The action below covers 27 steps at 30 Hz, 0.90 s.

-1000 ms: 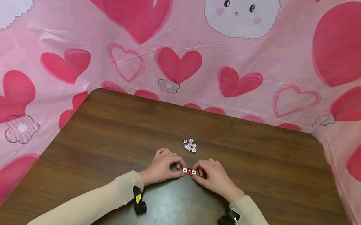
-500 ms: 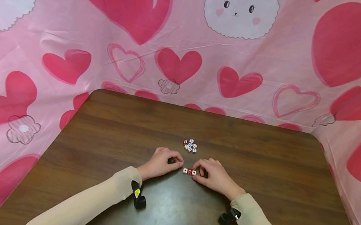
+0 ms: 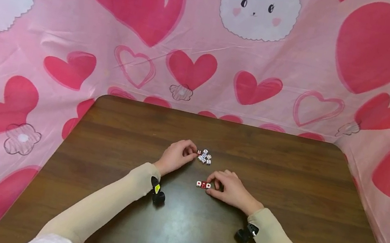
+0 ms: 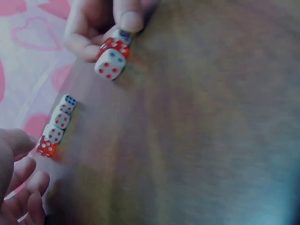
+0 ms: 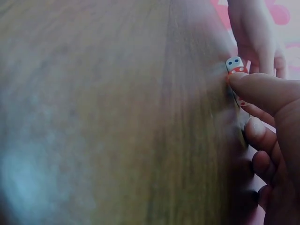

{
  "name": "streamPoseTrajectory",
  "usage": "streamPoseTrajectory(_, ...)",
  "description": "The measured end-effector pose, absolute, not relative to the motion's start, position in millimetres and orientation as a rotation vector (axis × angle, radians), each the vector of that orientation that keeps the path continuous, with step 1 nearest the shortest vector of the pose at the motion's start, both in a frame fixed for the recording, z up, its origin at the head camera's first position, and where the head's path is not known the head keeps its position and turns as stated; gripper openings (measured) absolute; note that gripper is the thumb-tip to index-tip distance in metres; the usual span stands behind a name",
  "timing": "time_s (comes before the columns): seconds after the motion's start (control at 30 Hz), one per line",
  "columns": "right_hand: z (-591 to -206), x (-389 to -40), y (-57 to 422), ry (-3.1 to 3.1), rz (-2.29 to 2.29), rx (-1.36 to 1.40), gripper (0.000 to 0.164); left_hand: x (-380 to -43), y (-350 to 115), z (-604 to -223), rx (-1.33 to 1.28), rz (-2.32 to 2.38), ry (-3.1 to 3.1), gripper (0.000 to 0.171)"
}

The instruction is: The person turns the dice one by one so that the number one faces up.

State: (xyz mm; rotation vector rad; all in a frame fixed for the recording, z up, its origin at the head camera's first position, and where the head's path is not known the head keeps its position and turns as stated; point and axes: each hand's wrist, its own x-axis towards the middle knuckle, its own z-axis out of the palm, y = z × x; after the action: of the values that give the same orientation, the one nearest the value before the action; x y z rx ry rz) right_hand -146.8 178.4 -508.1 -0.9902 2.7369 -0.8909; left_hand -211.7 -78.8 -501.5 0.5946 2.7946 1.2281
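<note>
Three dice form a short row on the table: a white die (image 3: 198, 184), a red die (image 3: 203, 185) in the middle and another white die (image 3: 208, 186) at the right end. My right hand (image 3: 231, 191) pinches that right end die between thumb and forefinger; its thumb (image 5: 262, 91) hides part of the row in the right wrist view. Farther back, my left hand (image 3: 176, 156) has its fingertips right at a red die (image 4: 46, 148) on the left of a cluster. Its thumb and forefinger are apart. White dice (image 4: 61, 119) stand beside that red die.
The brown wooden table (image 3: 280, 166) has a rounded back edge. Pink cloth (image 3: 228, 58) with hearts and white animal faces hangs around its back and sides. A dark wrist camera (image 3: 158, 197) sits on the left wrist, another camera (image 3: 242, 236) on the right.
My left hand has let go of the left end of the row and moved back to the cluster of dice. The right hand stays at the row's right end.
</note>
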Motion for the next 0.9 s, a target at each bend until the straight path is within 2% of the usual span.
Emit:
streamPoseTrajectory(0.2,-505.6,-146.2,178.6,2.728,-0.904,-0.969,0.022,-226.0,-71.6,-501.6,0.495,1.239,2.786,0.015)
streamPoseTrajectory(0.6,-506.8,-145.0,178.7,2.733,-0.915,-0.969,0.021,-227.6,-69.8,-500.6,0.534,1.041,2.810,0.019)
streamPoseTrajectory(0.9,-507.0,-144.5,177.8,2.742,-0.925,-0.963,0.021,-225.1,-86.4,-501.3,0.752,1.187,2.686,0.014)
